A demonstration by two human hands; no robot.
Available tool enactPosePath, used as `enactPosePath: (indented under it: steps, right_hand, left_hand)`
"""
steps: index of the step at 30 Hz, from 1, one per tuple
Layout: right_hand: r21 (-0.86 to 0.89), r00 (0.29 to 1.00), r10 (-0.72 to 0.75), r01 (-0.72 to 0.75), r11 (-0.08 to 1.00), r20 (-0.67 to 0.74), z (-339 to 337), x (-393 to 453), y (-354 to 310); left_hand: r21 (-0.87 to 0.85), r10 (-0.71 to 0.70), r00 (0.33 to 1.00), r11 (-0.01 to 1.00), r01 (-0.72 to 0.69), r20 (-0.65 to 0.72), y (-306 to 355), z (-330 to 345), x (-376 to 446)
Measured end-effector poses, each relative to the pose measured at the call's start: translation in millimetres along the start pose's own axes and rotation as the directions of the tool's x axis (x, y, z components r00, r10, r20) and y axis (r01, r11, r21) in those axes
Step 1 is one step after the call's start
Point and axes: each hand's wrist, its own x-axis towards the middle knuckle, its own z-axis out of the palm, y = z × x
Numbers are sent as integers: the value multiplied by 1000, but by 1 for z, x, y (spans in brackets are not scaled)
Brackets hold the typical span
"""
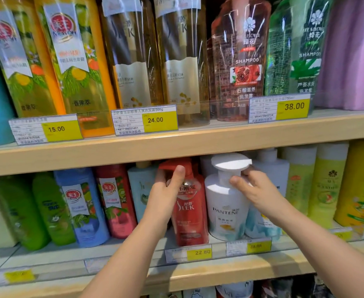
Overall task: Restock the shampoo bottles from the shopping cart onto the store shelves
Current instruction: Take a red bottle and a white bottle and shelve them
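Both hands reach onto the middle shelf point(176, 274), a pale wooden board edged with yellow price tags. The left hand point(166, 190) grips a red Slek pump bottle point(188, 214) near its shoulder, thumb up along the neck below the red pump head and the other fingers wrapped round the far side, mostly hidden. The bottle stands upright on the shelf just behind a yellow tag reading 22.80 point(199, 252). At 3 o'clock from it, touching or nearly touching, stands a white Pantene pump bottle point(226, 211), also upright. The right hand point(253, 189) pinches the neck of this white bottle right under its broad flat pump head, thumb on the near side and fingertips curled behind the collar. At 9 o'clock from the red bottle stand a pale blue bottle point(141, 190), then a red fruit-labelled bottle point(116, 201), a blue one point(82, 207) and two green ones point(34, 211). At 3 o'clock from the white bottle are another white pump bottle point(269, 168) and several yellow-green bottles point(325, 183). The upper shelf point(176, 145), at 12 o'clock from the hands, carries tall orange and amber bottles, a clear pomegranate shampoo point(239, 61) and a green aloe one point(297, 50), with tags of 15.00, 24.00 and 38.00 clipped to its front rail.
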Motion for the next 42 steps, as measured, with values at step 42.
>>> enactPosePath:
  steps: [42]
  right_hand:
    - [-783, 993, 53, -115, 612, -105, 12, -4, 1]
  left_hand:
    - [40, -107, 987, 994, 102, 121, -54, -11, 8]
